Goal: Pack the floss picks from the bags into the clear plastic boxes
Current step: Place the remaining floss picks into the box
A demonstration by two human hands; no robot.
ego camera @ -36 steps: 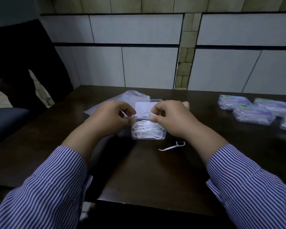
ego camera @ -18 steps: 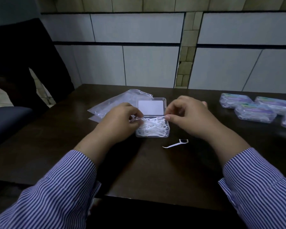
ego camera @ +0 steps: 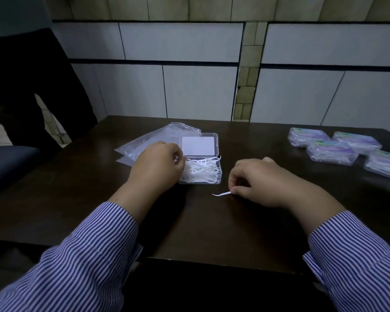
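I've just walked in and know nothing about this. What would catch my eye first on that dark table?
Probably the open clear box at the table's centre, heaped with white floss picks, the left hand resting at its left side. Just right of it, the right hand pinches a single stray pick lying on the table. At the far right sit several closed, filled boxes.

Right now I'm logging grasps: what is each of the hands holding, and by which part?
The right hand pinches the stray floss pick on the table by its head end. The left hand touches picks at the open box; its grip is hidden.
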